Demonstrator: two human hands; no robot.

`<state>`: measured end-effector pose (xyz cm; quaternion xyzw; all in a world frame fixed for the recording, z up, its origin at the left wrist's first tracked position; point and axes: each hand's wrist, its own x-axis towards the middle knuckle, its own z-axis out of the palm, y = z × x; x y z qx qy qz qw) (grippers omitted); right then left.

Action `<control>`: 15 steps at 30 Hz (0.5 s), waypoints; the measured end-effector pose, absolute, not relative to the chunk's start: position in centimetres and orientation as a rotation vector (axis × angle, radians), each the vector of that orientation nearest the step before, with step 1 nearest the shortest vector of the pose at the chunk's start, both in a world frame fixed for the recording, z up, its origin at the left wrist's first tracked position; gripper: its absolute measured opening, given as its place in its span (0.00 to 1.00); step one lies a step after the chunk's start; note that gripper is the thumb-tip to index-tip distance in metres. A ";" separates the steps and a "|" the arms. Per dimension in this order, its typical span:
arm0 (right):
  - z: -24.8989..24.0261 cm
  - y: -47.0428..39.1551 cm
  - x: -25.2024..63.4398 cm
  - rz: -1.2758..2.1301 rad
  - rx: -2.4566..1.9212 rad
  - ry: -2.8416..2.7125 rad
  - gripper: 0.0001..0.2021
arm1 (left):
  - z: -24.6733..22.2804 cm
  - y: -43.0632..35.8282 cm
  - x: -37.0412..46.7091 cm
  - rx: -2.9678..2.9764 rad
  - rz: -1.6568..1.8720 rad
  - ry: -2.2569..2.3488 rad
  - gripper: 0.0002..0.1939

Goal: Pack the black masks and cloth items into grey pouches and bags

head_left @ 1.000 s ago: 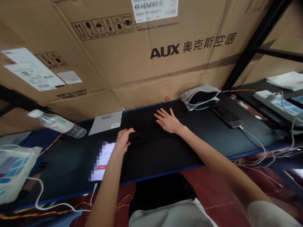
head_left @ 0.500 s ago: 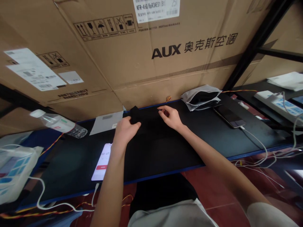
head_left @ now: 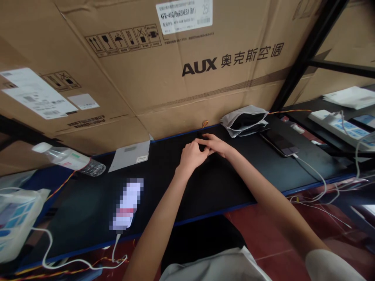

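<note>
My left hand (head_left: 193, 157) and my right hand (head_left: 218, 146) meet over the middle of the black tabletop (head_left: 164, 187), their fingers touching. Both sets of fingers are curled in, closed on a piece of black cloth (head_left: 206, 137). Little of that cloth shows, since it blends with the dark surface and my fingers cover it. Just beyond my right hand, toward the back right, lies a grey-edged pouch (head_left: 244, 120) with black material inside its open mouth.
A large cardboard box (head_left: 164, 86) walls off the back. Leftward are a flat grey bag (head_left: 130, 155), a water bottle (head_left: 70, 158) and a lit phone (head_left: 127, 205). A dark phone (head_left: 278, 143) on a white cable lies right; power strips (head_left: 17, 218) flank the table.
My left hand has moved right, bringing the end of the black cloth over to my right hand. The right hand has barely shifted. The flat grey bag is now fully uncovered.
</note>
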<state>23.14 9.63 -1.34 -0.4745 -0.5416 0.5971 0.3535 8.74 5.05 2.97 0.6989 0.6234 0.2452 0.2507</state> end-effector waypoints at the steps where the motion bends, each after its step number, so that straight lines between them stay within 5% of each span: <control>1: -1.4 9.7 23.3 1.544 -1.238 -1.394 0.44 | 3.2 5.1 8.3 1.841 0.610 1.630 0.15; 5: -1.3 9.7 23.8 1.541 -1.226 -1.394 0.36 | 3.7 5.6 5.1 1.505 0.732 1.360 0.17; 9: -1.2 9.8 24.3 1.502 -1.223 -1.433 0.26 | 2.7 6.6 1.8 1.430 1.034 1.570 0.11; 15: -1.1 9.4 24.5 1.063 -1.495 -1.736 0.29 | 0.6 7.0 0.7 1.227 0.643 1.661 0.21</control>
